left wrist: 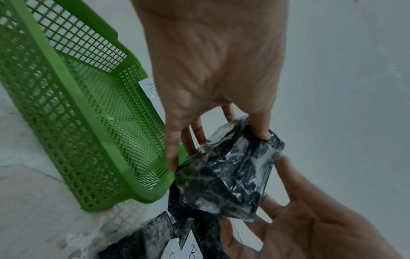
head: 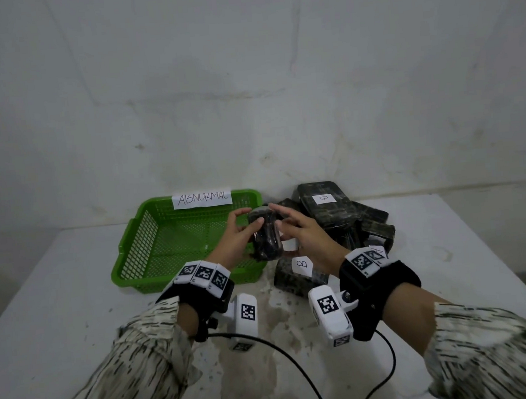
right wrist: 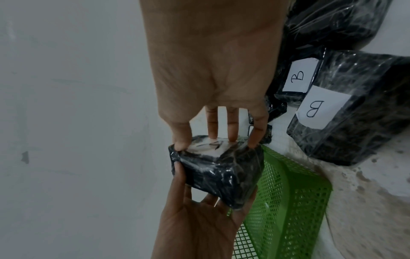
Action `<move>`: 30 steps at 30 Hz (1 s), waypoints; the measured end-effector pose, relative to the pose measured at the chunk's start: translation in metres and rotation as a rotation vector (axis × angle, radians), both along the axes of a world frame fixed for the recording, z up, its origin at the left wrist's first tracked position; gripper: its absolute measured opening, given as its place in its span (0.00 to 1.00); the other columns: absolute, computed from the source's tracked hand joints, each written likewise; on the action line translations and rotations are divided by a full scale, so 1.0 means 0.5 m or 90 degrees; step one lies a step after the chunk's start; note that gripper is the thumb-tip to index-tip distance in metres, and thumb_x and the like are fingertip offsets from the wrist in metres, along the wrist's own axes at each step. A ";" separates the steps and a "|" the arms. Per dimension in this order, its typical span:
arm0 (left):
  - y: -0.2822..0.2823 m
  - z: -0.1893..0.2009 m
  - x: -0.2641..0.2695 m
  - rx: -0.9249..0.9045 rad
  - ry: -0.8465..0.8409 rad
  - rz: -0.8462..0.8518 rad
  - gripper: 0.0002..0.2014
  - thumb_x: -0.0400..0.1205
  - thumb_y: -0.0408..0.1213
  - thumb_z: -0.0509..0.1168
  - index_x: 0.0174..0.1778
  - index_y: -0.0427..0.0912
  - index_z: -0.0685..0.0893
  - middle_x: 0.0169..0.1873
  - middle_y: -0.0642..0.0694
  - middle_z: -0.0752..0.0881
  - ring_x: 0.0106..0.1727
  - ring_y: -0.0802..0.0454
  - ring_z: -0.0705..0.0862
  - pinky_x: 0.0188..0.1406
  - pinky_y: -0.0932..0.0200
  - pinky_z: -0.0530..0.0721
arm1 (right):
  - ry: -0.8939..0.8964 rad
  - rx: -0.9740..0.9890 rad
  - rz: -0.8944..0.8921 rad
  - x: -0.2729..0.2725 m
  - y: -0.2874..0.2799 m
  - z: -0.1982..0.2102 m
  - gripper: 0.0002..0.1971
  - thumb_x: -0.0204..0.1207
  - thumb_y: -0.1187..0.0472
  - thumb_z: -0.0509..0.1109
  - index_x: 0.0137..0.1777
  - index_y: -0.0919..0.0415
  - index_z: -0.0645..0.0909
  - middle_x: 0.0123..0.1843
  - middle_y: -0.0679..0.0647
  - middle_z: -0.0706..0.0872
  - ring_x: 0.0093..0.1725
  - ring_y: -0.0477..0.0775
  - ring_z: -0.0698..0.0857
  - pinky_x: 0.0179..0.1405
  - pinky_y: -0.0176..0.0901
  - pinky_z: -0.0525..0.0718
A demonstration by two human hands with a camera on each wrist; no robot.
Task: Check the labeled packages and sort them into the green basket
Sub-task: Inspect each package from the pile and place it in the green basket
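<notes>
Held up off the surface [head: 74,311] between both hands, the small black plastic-wrapped package [head: 264,234] hangs just over the right rim of the green basket [head: 125,243], its long axis running roughly away from the person and its white label, whose letter is too blurred to read, turned toward the right palm. The left hand [head: 236,236] pinches it between curled thumb and fingertips, while the right hand [head: 302,231] lies alongside with fingers straight and spread, tips touching the labelled face. The left hand is nearer the basket, so the drop looks like a short move leftward; the remaining packages [head: 345,214] are piled to the right.
</notes>
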State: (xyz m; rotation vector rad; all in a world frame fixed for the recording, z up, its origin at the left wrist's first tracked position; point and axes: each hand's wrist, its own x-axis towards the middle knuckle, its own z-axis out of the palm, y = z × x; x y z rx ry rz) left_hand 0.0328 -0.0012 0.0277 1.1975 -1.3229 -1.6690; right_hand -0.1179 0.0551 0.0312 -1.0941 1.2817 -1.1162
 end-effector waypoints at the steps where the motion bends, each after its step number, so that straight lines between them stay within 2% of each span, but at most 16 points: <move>1: 0.002 0.001 0.000 -0.004 -0.004 -0.004 0.16 0.81 0.38 0.65 0.62 0.50 0.69 0.51 0.38 0.80 0.55 0.39 0.82 0.36 0.45 0.86 | 0.005 0.004 -0.004 0.002 -0.001 0.002 0.16 0.83 0.55 0.64 0.69 0.38 0.77 0.58 0.52 0.80 0.51 0.49 0.82 0.57 0.61 0.84; 3: 0.005 0.001 -0.001 -0.007 -0.008 -0.010 0.15 0.81 0.38 0.65 0.61 0.50 0.71 0.53 0.36 0.82 0.52 0.41 0.83 0.35 0.47 0.86 | 0.035 -0.008 -0.013 0.009 -0.006 0.005 0.19 0.83 0.54 0.63 0.74 0.46 0.73 0.56 0.48 0.81 0.50 0.40 0.81 0.52 0.42 0.85; 4: 0.006 0.002 -0.002 -0.012 -0.012 -0.013 0.14 0.81 0.38 0.65 0.60 0.49 0.71 0.54 0.34 0.82 0.52 0.42 0.84 0.36 0.49 0.85 | 0.050 -0.014 -0.019 0.013 -0.008 0.006 0.20 0.83 0.55 0.63 0.75 0.49 0.71 0.56 0.47 0.81 0.49 0.36 0.80 0.50 0.37 0.84; 5: 0.008 0.002 -0.003 -0.020 -0.018 -0.015 0.13 0.82 0.38 0.65 0.60 0.49 0.72 0.56 0.33 0.82 0.51 0.42 0.84 0.35 0.51 0.84 | 0.059 -0.012 -0.026 0.017 -0.010 0.007 0.20 0.84 0.55 0.63 0.75 0.50 0.71 0.55 0.46 0.81 0.49 0.36 0.80 0.50 0.39 0.84; 6: 0.008 0.002 -0.003 -0.028 -0.024 -0.018 0.13 0.82 0.38 0.64 0.61 0.47 0.72 0.56 0.33 0.82 0.49 0.44 0.84 0.35 0.53 0.84 | 0.069 -0.010 -0.033 0.021 -0.010 0.007 0.20 0.84 0.56 0.63 0.75 0.51 0.72 0.53 0.46 0.81 0.49 0.39 0.82 0.51 0.46 0.84; 8: 0.007 0.000 -0.001 -0.022 -0.035 -0.029 0.13 0.82 0.36 0.64 0.62 0.46 0.72 0.55 0.35 0.82 0.47 0.47 0.84 0.37 0.51 0.84 | 0.112 -0.025 -0.055 0.028 -0.011 0.004 0.18 0.83 0.59 0.63 0.73 0.54 0.74 0.50 0.47 0.83 0.51 0.51 0.84 0.56 0.55 0.83; 10: 0.006 0.001 0.002 -0.007 -0.052 -0.051 0.15 0.82 0.35 0.64 0.63 0.47 0.72 0.52 0.39 0.83 0.46 0.46 0.84 0.39 0.46 0.85 | 0.157 -0.043 -0.072 0.032 -0.014 -0.003 0.17 0.83 0.59 0.63 0.71 0.56 0.76 0.52 0.54 0.85 0.56 0.61 0.85 0.60 0.56 0.82; 11: 0.007 0.003 0.004 -0.008 -0.060 -0.057 0.15 0.82 0.34 0.65 0.63 0.47 0.72 0.50 0.41 0.83 0.44 0.47 0.85 0.37 0.48 0.84 | 0.167 -0.049 -0.073 0.033 -0.014 -0.003 0.17 0.83 0.59 0.63 0.71 0.56 0.76 0.54 0.57 0.85 0.58 0.65 0.84 0.61 0.57 0.81; 14: 0.006 0.004 0.006 -0.018 -0.075 -0.048 0.16 0.82 0.36 0.64 0.64 0.46 0.71 0.47 0.43 0.83 0.41 0.50 0.84 0.32 0.53 0.82 | 0.125 -0.019 -0.042 0.029 -0.013 0.001 0.20 0.84 0.58 0.62 0.76 0.55 0.71 0.55 0.58 0.84 0.59 0.68 0.83 0.61 0.60 0.80; 15: 0.008 0.005 0.005 -0.018 -0.075 -0.044 0.16 0.82 0.38 0.64 0.65 0.46 0.72 0.48 0.43 0.83 0.41 0.50 0.84 0.33 0.54 0.82 | 0.102 -0.002 -0.026 0.027 -0.012 0.003 0.23 0.83 0.58 0.63 0.78 0.54 0.68 0.59 0.57 0.83 0.61 0.64 0.83 0.61 0.58 0.81; 17: 0.010 0.006 0.004 -0.016 -0.071 -0.042 0.17 0.82 0.39 0.65 0.66 0.46 0.72 0.51 0.40 0.84 0.42 0.50 0.85 0.34 0.54 0.82 | 0.093 0.021 -0.001 0.021 -0.010 0.004 0.28 0.82 0.59 0.66 0.81 0.52 0.63 0.65 0.57 0.81 0.65 0.56 0.82 0.56 0.47 0.83; 20: 0.012 0.009 0.004 0.013 -0.059 -0.053 0.17 0.82 0.39 0.64 0.67 0.51 0.74 0.49 0.45 0.84 0.45 0.49 0.84 0.40 0.52 0.84 | 0.125 0.019 -0.015 0.018 -0.016 -0.007 0.27 0.83 0.60 0.63 0.81 0.51 0.61 0.67 0.58 0.81 0.61 0.58 0.85 0.40 0.37 0.84; 22: 0.013 0.011 0.004 0.012 -0.066 -0.066 0.20 0.82 0.38 0.65 0.69 0.55 0.73 0.50 0.45 0.84 0.49 0.47 0.84 0.42 0.52 0.84 | 0.136 0.013 -0.018 0.019 -0.019 -0.016 0.28 0.84 0.57 0.61 0.82 0.52 0.58 0.71 0.59 0.79 0.63 0.59 0.84 0.44 0.41 0.85; 24: 0.013 0.013 0.005 0.000 -0.065 -0.057 0.20 0.82 0.38 0.64 0.70 0.55 0.73 0.53 0.43 0.83 0.53 0.43 0.83 0.42 0.51 0.84 | 0.122 0.022 -0.011 0.023 -0.013 -0.013 0.31 0.85 0.56 0.60 0.85 0.51 0.52 0.77 0.57 0.73 0.69 0.55 0.80 0.54 0.43 0.83; 27: 0.015 0.015 0.003 0.019 -0.039 -0.011 0.20 0.84 0.39 0.62 0.72 0.52 0.71 0.55 0.43 0.81 0.47 0.48 0.82 0.38 0.53 0.83 | 0.101 0.030 0.033 0.026 -0.006 -0.007 0.37 0.84 0.56 0.62 0.85 0.50 0.42 0.78 0.48 0.68 0.72 0.47 0.73 0.64 0.38 0.74; 30: 0.014 0.012 0.000 0.023 -0.034 -0.020 0.22 0.84 0.40 0.62 0.74 0.48 0.69 0.62 0.40 0.79 0.46 0.51 0.82 0.36 0.54 0.83 | 0.119 0.015 0.041 0.027 -0.008 -0.012 0.37 0.84 0.60 0.62 0.85 0.51 0.41 0.77 0.46 0.69 0.68 0.46 0.75 0.68 0.41 0.75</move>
